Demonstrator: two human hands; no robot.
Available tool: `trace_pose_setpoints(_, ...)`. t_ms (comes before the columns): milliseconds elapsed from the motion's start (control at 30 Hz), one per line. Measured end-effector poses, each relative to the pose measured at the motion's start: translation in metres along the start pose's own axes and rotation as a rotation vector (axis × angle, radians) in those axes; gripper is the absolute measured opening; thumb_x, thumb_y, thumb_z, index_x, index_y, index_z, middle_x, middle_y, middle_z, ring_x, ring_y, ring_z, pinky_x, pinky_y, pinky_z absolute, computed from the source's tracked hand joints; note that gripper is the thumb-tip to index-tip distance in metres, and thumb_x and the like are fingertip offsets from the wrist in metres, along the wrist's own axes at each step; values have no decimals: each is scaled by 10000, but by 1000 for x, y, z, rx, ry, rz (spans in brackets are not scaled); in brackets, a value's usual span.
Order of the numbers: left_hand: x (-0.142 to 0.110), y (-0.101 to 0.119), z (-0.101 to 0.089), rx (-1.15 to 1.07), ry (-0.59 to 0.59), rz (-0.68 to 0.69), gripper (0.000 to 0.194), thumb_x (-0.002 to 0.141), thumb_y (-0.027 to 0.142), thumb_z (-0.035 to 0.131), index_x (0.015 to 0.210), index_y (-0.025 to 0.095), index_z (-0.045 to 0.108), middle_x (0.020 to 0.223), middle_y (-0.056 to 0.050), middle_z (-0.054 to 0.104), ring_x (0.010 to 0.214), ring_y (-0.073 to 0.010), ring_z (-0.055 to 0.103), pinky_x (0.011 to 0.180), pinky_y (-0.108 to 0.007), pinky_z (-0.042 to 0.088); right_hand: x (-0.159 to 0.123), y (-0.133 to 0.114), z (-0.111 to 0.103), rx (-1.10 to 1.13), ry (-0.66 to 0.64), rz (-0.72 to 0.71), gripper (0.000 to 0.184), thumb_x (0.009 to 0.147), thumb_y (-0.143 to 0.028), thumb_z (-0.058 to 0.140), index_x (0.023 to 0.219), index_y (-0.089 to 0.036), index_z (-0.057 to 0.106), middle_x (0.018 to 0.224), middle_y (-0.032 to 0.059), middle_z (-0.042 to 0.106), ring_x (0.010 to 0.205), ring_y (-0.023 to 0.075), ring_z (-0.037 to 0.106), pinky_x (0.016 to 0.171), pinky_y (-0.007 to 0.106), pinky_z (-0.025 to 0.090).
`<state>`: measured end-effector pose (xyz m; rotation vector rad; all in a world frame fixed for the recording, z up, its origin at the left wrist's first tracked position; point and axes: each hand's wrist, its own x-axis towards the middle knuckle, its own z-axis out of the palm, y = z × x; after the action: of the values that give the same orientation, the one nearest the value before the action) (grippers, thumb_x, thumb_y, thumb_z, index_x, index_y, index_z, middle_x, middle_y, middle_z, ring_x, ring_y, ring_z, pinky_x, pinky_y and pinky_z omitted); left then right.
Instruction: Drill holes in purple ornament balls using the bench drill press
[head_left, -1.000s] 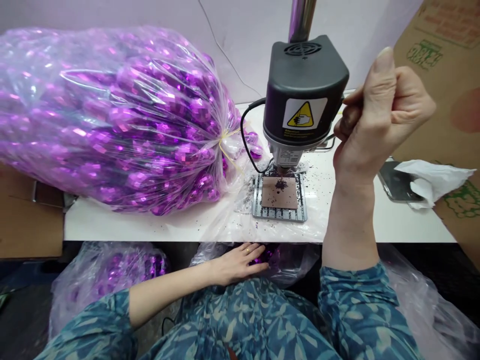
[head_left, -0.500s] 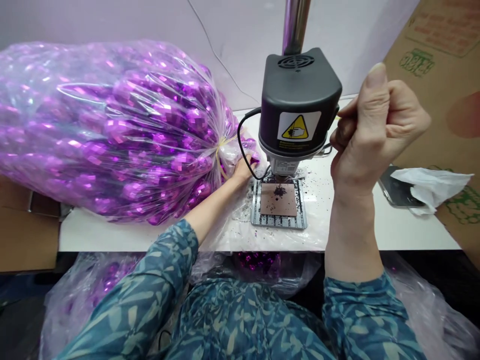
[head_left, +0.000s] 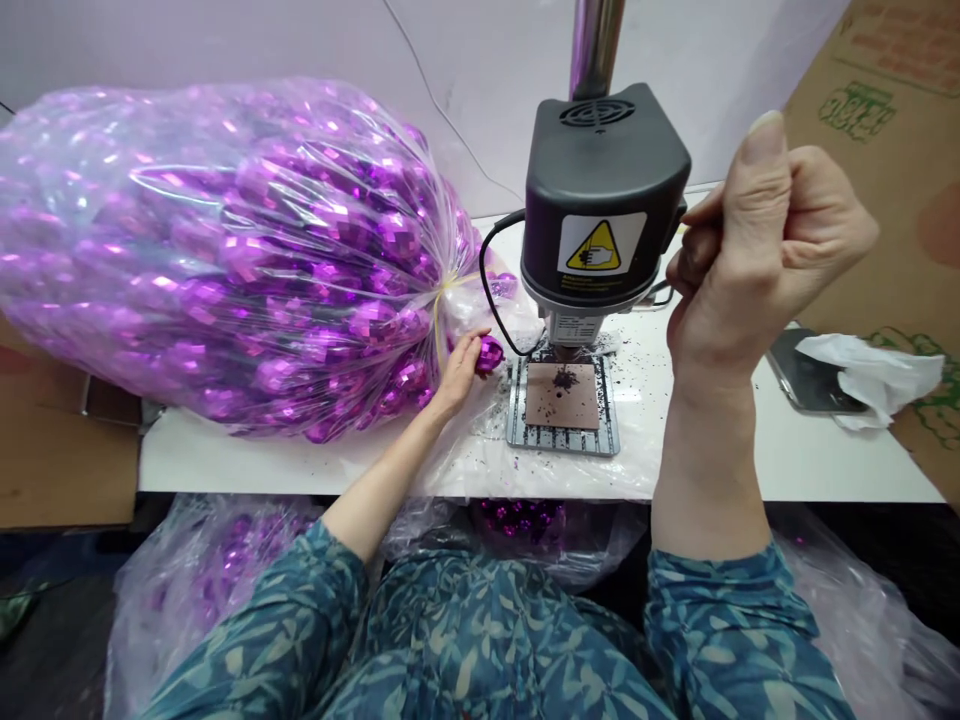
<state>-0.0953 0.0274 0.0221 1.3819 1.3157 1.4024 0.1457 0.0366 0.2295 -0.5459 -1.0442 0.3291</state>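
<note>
My left hand (head_left: 459,372) pinches a shiny purple faceted bauble (head_left: 490,354) between thumb and fingers, just left of the drill press base (head_left: 517,440). Beside the wrist is the gathered, tied neck of a clear plastic bag (head_left: 75,200) full of similar baubles. My right hand (head_left: 757,240) is closed in a fist at the right side of the black drill press (head_left: 600,170), around its handle, which the fingers mostly hide. Under the drill head lies a brown square plate (head_left: 544,405) with a small hole and a heap of dark shavings.
A phone (head_left: 806,370) with a crumpled white tissue (head_left: 877,370) on it lies at the right. Cardboard boxes (head_left: 847,200) flank the white table (head_left: 255,470). A black cable (head_left: 487,260) loops left of the press. Below the front edge hang plastic bags (head_left: 172,570) with purple baubles.
My left hand has drawn back towards me and left from behind the cable, with a bauble now showing in its fingers. My right hand stays closed at the press.
</note>
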Motion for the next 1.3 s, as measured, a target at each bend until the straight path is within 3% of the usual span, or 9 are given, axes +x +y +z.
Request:
trace_pose_setpoints(67, -26, 11, -6, -171, -4, -133, 615, 997, 751, 552, 1364, 266, 644, 1012, -67, 732, 743, -191, 711, 652, -330, 599, 1, 1, 1, 3, 9, 7, 652, 730, -755, 675, 571, -143, 515, 451, -54, 353, 409, 23, 369, 476, 239, 261)
trace_pose_setpoints(167, -50, 26, -5, -391, -55, -268, 609, 989, 749, 581, 1380, 287, 639, 1082, -86, 757, 769, -197, 721, 651, -336, 602, 2, 2, 1, 14, 0, 8, 673, 697, -794, 686, 563, -161, 501, 443, -59, 344, 370, 35, 343, 417, 264, 189)
trace_pose_setpoints(233, -59, 33, 1, -497, -112, -345, 601, 953, 722, 673, 1366, 287, 648, 1098, -85, 771, 763, -189, 721, 649, -323, 593, 3, 2, 1, 39, -9, -2, 670, 698, -788, 711, 559, -170, 494, 428, -64, 337, 348, 41, 327, 392, 276, 152)
trace_pose_setpoints(333, -65, 38, 14, -558, -127, -382, 626, 831, 620, 871, 1292, 245, 673, 1122, -73, 780, 812, -175, 734, 705, -302, 601, 2, -1, 0, 37, -30, 36, 688, 696, -820, 685, 568, -172, 492, 431, -73, 349, 362, 31, 350, 397, 248, 194)
trace_pose_setpoints(500, -62, 24, 41, -447, -80, -277, 673, 700, 549, 987, 1176, 171, 700, 1138, -90, 798, 1011, -206, 751, 880, -317, 604, -1, -7, 0, -21, -36, 64, 728, 675, -873, 608, 583, -160, 495, 452, -84, 358, 393, 0, 354, 430, 207, 235)
trace_pose_setpoints(733, -44, 1, 60, -187, -113, -109, 622, 794, 533, 917, 1271, 193, 707, 1266, -107, 787, 1190, -263, 730, 1085, -402, 555, -2, -2, -2, 38, -42, 42, 651, 732, -780, 673, 597, -165, 509, 458, -77, 354, 405, 17, 347, 469, 238, 282)
trace_pose_setpoints(1033, -39, 3, 72, 125, -131, -12, 552, 807, 303, 896, 1310, 167, 710, 1227, -108, 779, 1098, -269, 720, 977, -390, 562, -1, -1, -2, 21, -50, 25, 632, 738, -776, 667, 590, -191, 480, 458, -70, 347, 414, 35, 343, 476, 267, 276)
trace_pose_setpoints(1167, -40, 11, 75, 230, -142, 41, 567, 760, 298, 946, 1270, 168, 737, 1138, -90, 776, 1024, -257, 707, 939, -383, 563, -2, 0, -2, 42, -44, -7, 618, 791, -767, 611, 606, -188, 495, 470, -67, 352, 440, 35, 371, 521, 259, 346)
trace_pose_setpoints(1300, -44, 14, 78, 277, -132, 100, 566, 734, 321, 975, 1237, 198, 746, 1130, -83, 758, 1086, -274, 692, 978, -403, 559, -2, 1, -1, -24, -40, -9, 614, 771, -769, 606, 604, -194, 472, 464, -69, 335, 425, 36, 358, 503, 256, 342)
